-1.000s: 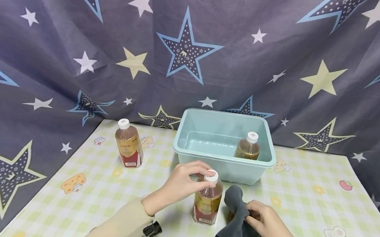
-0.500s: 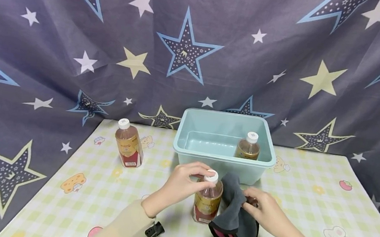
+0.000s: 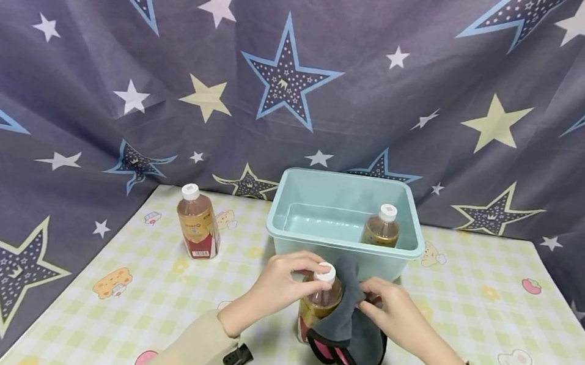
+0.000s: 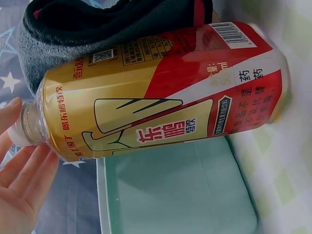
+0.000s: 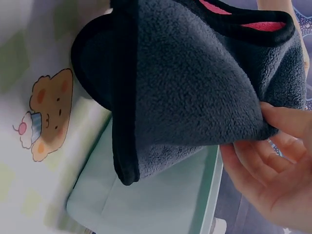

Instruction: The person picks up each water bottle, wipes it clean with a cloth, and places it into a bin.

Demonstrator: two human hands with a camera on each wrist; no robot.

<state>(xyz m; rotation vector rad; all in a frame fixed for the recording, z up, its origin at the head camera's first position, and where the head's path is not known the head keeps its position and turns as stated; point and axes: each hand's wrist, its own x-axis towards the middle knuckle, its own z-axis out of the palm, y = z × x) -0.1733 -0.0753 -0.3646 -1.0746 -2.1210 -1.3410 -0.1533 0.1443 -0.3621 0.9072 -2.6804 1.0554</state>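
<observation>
Your left hand (image 3: 278,288) pinches the white cap (image 3: 325,272) of an upright bottle (image 3: 307,315) between thumb and fingers. Your right hand (image 3: 394,312) pinches a fold of grey, black-edged cloth (image 3: 363,335), which hides part of the bottle's three o'clock side in the head view. From that bottle, a pale blue tub (image 3: 337,243) sits at twelve o'clock, a second bottle (image 3: 381,232) stands inside it at one, and a third bottle (image 3: 199,229) stands on the checked tablecloth (image 3: 473,329) at ten.

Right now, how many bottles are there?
3: the far-left bottle on the table, another bottle in the tub, third bottle pinched by the left hand. The tub may hide more.
</observation>
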